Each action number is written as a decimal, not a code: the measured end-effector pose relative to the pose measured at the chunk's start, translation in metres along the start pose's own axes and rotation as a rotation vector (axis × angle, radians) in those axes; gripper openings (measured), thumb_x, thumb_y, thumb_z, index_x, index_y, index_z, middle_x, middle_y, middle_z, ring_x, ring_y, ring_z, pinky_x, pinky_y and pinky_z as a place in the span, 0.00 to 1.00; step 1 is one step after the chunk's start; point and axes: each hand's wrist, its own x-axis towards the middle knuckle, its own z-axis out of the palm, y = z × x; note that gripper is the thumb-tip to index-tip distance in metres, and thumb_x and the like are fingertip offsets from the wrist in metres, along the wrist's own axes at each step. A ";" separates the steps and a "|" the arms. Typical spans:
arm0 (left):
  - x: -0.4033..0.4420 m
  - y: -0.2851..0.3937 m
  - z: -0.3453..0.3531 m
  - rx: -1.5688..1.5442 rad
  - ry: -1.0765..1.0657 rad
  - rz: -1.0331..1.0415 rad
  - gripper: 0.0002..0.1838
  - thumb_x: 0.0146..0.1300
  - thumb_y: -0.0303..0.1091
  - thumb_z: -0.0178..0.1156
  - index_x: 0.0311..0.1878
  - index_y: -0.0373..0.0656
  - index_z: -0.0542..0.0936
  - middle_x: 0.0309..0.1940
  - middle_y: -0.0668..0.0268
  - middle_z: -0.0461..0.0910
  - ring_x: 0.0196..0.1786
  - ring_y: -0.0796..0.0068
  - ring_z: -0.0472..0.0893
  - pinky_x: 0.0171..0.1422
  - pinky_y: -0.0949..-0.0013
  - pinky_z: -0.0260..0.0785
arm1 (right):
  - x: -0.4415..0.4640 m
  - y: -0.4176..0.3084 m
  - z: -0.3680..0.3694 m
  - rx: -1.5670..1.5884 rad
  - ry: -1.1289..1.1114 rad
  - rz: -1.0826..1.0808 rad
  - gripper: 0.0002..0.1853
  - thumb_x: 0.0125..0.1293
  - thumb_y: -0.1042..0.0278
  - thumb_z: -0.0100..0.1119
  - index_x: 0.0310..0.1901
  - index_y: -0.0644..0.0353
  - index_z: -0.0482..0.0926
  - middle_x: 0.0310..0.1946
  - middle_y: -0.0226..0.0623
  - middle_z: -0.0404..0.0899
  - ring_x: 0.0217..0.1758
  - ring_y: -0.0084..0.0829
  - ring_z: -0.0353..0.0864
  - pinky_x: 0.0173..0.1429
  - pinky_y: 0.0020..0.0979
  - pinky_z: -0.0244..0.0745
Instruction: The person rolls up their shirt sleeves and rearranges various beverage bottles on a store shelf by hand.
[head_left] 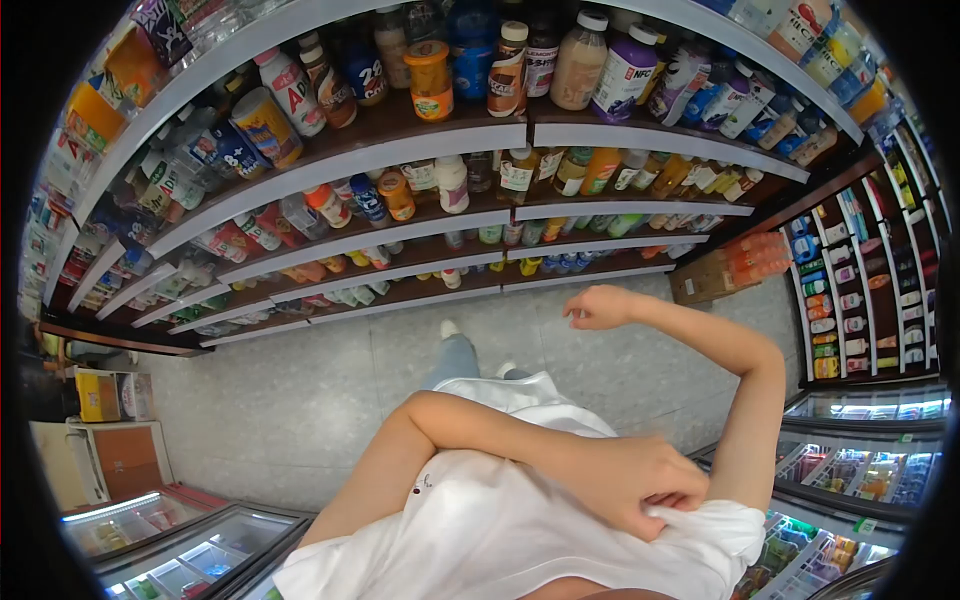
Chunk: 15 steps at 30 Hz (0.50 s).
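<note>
My left hand [640, 487] reaches across my chest, its fingers closed on the sleeve [715, 525] of the white T-shirt [500, 520] I wear, near my right shoulder. The cloth bunches up at the fingertips. My right arm is bent at the elbow, and my right hand [600, 307] hangs over the floor in front of me. Its fingers are loosely bent and a little apart, with nothing seen in them. Below it and to the left are my jeans [455, 360] and a white shoe [449, 328].
Long shelves [400, 240] of bottled drinks curve across the front. A cardboard box [703, 277] with orange-topped goods stands on the grey tiled floor [290, 400] at their right end. More shelves [865, 270] rise at right. Glass-topped freezers [865, 460] flank me.
</note>
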 end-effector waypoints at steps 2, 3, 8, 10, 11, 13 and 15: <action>-0.002 0.002 0.000 0.023 -0.151 0.082 0.11 0.46 0.27 0.62 0.31 0.38 0.70 0.25 0.63 0.70 0.28 0.63 0.74 0.30 0.64 0.66 | -0.001 -0.010 0.003 0.301 -0.002 -0.173 0.20 0.67 0.55 0.56 0.54 0.58 0.77 0.43 0.40 0.84 0.43 0.40 0.84 0.49 0.39 0.77; 0.000 0.002 0.004 0.024 -0.148 0.098 0.11 0.46 0.27 0.62 0.31 0.38 0.70 0.25 0.63 0.70 0.28 0.63 0.74 0.30 0.64 0.66 | -0.003 -0.018 0.003 0.291 -0.010 -0.163 0.20 0.67 0.55 0.56 0.54 0.58 0.77 0.43 0.40 0.84 0.43 0.40 0.84 0.49 0.39 0.77; 0.012 0.009 0.030 0.099 -0.053 0.421 0.08 0.44 0.28 0.57 0.23 0.41 0.67 0.17 0.65 0.65 0.20 0.63 0.69 0.24 0.61 0.58 | -0.009 -0.071 -0.010 0.250 -0.061 -0.162 0.19 0.68 0.55 0.55 0.54 0.58 0.78 0.43 0.41 0.84 0.44 0.41 0.83 0.50 0.39 0.77; 0.027 0.018 0.040 0.381 0.107 0.604 0.08 0.45 0.28 0.57 0.21 0.43 0.66 0.17 0.67 0.65 0.19 0.66 0.69 0.23 0.62 0.57 | -0.005 -0.071 -0.006 0.203 -0.044 -0.168 0.19 0.68 0.55 0.55 0.54 0.58 0.78 0.43 0.40 0.84 0.44 0.40 0.83 0.49 0.38 0.77; 0.035 0.020 0.045 0.668 0.272 0.779 0.09 0.47 0.27 0.56 0.19 0.44 0.65 0.16 0.68 0.64 0.19 0.69 0.68 0.22 0.63 0.55 | -0.001 -0.070 -0.005 0.153 -0.027 -0.178 0.19 0.68 0.55 0.55 0.54 0.58 0.78 0.43 0.40 0.84 0.44 0.40 0.83 0.49 0.38 0.77; 0.059 0.020 0.058 0.718 0.295 0.918 0.11 0.46 0.29 0.57 0.18 0.46 0.63 0.17 0.70 0.63 0.19 0.73 0.67 0.22 0.66 0.53 | 0.007 -0.067 -0.002 0.170 -0.033 -0.185 0.19 0.67 0.56 0.56 0.53 0.58 0.78 0.43 0.41 0.84 0.43 0.41 0.84 0.49 0.39 0.77; 0.066 0.021 0.064 0.766 0.335 1.061 0.13 0.46 0.30 0.57 0.16 0.48 0.62 0.17 0.72 0.62 0.20 0.76 0.66 0.22 0.69 0.52 | 0.011 -0.063 0.001 0.186 -0.057 -0.188 0.19 0.65 0.56 0.56 0.53 0.58 0.78 0.43 0.41 0.84 0.43 0.42 0.84 0.48 0.40 0.77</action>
